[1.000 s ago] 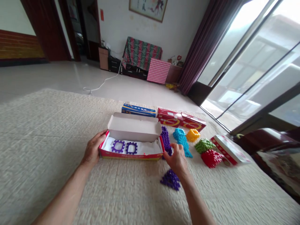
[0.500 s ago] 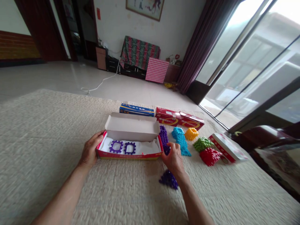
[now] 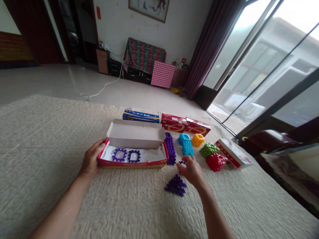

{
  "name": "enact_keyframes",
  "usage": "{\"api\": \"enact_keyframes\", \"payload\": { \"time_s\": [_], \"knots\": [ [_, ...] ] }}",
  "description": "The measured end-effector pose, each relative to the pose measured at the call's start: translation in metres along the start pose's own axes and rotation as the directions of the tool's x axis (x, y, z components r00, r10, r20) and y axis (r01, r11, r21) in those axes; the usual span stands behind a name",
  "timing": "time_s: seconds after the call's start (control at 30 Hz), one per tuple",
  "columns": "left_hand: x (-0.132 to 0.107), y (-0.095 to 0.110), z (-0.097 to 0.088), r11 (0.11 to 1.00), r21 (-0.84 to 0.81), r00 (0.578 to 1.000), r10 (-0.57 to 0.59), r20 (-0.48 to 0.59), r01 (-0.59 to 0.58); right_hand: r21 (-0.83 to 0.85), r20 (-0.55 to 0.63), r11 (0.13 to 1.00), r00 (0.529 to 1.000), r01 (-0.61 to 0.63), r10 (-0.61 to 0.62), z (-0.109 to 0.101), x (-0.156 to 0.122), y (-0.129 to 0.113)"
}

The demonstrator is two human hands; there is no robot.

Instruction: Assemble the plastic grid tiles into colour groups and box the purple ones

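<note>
My left hand is closed on the left end of an open red-and-white cardboard box, its thumb at the upper corner. Inside, on white lining, lie two purple square building pieces with notched edges and open centres, the left piece and the right piece. To the right of the box, my right hand pinches another purple notched piece, which the fingers partly cover. A row of purple pieces stands between box and hand. Nearer me is a purple pile.
Blue pieces, yellow pieces, green pieces and red pieces lie to the right. Behind stand a blue box and red boxes. A white-and-red box leans at far right. All rest on a beige quilted cover.
My right hand has moved away from the box's right end and the purple row, with a purple piece in its fingers. My left hand keeps its hold on the box. The view has shifted slightly.
</note>
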State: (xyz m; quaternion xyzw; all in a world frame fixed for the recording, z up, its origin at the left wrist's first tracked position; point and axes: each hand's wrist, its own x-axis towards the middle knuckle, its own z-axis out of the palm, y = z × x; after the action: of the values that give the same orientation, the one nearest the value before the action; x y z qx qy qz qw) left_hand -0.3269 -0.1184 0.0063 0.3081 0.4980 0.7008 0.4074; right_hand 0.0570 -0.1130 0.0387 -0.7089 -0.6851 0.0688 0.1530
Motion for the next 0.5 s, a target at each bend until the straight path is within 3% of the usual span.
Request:
{"api": "enact_keyframes", "payload": {
  "time_s": [0.1, 0.17, 0.33, 0.5],
  "knots": [
    [0.001, -0.001, -0.001, 1.0, -0.006, 1.0, 0.004, 0.002, -0.004, -0.026, 0.063, 0.999, 0.998, 0.024, -0.022, 0.0, -0.006, 0.008],
    [0.002, -0.002, -0.002, 1.0, -0.008, 1.0, 0.007, 0.017, -0.007, 0.016, 0.105, 0.994, 0.989, 0.107, -0.108, -0.002, -0.009, 0.015],
    [0.003, -0.003, -0.003, 1.0, 0.004, 1.0, 0.009, 0.025, -0.009, 0.17, 0.209, 0.928, 0.908, 0.331, -0.362, -0.011, -0.009, 0.034],
    [0.003, -0.004, -0.003, 1.0, 0.016, 1.0, 0.013, 0.011, -0.013, 0.135, 0.211, 0.931, 0.908, 0.34, -0.362, -0.01, -0.009, 0.035]
  ]
}}
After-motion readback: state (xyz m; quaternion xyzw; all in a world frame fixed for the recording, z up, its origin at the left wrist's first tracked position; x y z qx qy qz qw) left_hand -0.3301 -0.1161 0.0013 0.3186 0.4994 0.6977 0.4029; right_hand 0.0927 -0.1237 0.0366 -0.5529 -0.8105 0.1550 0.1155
